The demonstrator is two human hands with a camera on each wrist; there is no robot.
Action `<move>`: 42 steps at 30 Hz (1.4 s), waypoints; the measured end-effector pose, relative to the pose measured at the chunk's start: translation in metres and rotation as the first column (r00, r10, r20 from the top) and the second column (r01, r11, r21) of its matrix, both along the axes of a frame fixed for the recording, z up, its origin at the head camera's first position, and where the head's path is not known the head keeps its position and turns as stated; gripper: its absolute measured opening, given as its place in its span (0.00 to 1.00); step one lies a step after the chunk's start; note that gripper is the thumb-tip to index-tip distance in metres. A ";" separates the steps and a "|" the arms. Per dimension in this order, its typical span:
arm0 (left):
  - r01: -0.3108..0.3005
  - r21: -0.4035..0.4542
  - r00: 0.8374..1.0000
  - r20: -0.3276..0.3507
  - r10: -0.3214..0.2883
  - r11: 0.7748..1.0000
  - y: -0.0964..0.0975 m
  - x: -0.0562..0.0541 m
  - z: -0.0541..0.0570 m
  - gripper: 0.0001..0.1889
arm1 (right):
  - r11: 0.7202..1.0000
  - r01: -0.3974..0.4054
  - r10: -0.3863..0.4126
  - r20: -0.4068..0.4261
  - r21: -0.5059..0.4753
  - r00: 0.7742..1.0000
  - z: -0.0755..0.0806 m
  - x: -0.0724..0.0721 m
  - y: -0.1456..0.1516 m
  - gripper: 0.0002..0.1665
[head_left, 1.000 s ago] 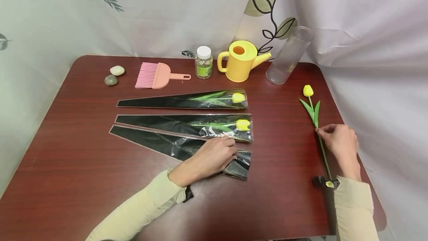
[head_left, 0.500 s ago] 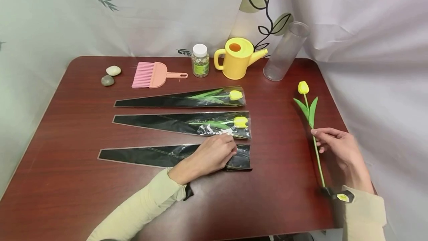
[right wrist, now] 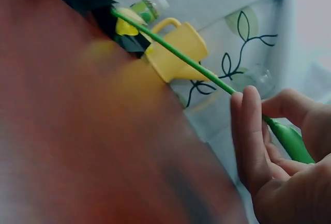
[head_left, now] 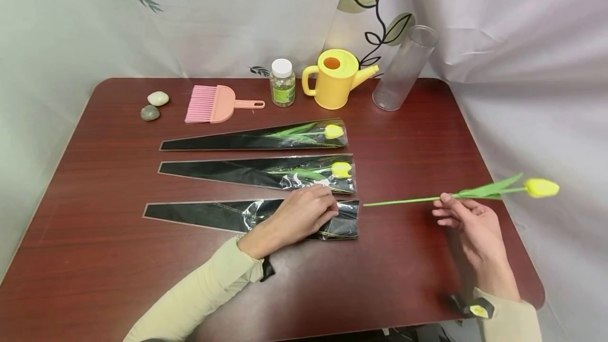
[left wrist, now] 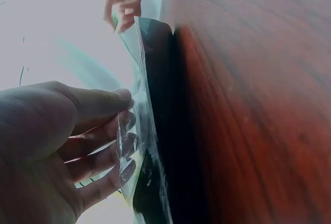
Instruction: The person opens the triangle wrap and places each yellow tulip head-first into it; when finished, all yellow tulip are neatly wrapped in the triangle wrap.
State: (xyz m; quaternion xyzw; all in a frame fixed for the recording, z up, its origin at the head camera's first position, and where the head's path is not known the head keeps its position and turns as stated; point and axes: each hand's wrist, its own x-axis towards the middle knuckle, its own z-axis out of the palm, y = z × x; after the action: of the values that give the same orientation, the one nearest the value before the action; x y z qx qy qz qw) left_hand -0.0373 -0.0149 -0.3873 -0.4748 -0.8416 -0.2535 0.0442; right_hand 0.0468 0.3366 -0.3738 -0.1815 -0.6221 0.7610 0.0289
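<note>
My left hand pinches the clear upper film of the nearest black flower sleeve, close to its wide right end. In the left wrist view, that clear film lifts away from the black backing, thumb on one side and fingers on the other. My right hand pinches a yellow artificial tulip by its green stem, just below the leaves. The tulip lies level, bloom to the right, stem tip pointing left close to the sleeve's wide end. In the right wrist view the stem runs out past the fingertips.
Two sleeves, each with a tulip inside, lie farther back: the back sleeve and the middle sleeve. Along the rear stand a pink brush, a jar, a yellow watering can, a glass vase and two stones.
The right hand has picked up the tulip and turned it from upright along the table's right side to level, stem leftward. The near sleeve has swung straighter, its wide end now spread under the left hand.
</note>
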 end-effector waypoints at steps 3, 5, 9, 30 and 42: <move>-0.003 0.008 1.000 -0.009 0.003 1.000 0.000 0.000 -0.001 0.03 | 0.998 0.051 -0.052 0.029 0.023 0.998 -0.004 0.014 -0.006 0.12; -0.008 0.011 1.000 -0.016 0.008 1.000 0.000 -0.001 -0.002 0.03 | 0.997 0.076 -0.077 0.043 0.031 0.996 -0.007 0.021 -0.012 0.13; -0.013 0.023 1.000 -0.019 0.014 1.000 0.000 -0.002 -0.003 0.03 | 0.992 0.123 -0.126 0.106 0.035 0.986 -0.012 0.026 -0.034 0.13; -0.037 0.046 0.999 -0.024 0.039 0.998 0.002 -0.004 -0.003 0.03 | 0.969 0.242 -0.222 0.263 -0.045 0.939 -0.028 0.006 -0.133 0.21; -0.047 0.030 0.999 -0.023 0.048 0.998 -0.001 -0.004 -0.001 0.03 | 0.954 0.291 -0.265 0.259 -0.067 0.929 -0.022 0.014 -0.113 0.19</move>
State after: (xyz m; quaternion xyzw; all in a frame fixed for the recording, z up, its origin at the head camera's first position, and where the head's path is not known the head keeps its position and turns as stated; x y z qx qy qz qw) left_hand -0.0417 -0.0158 -0.3883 -0.4571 -0.8482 -0.2591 0.0674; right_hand 0.0606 0.2235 -0.3961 -0.3627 -0.5483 0.7519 0.0494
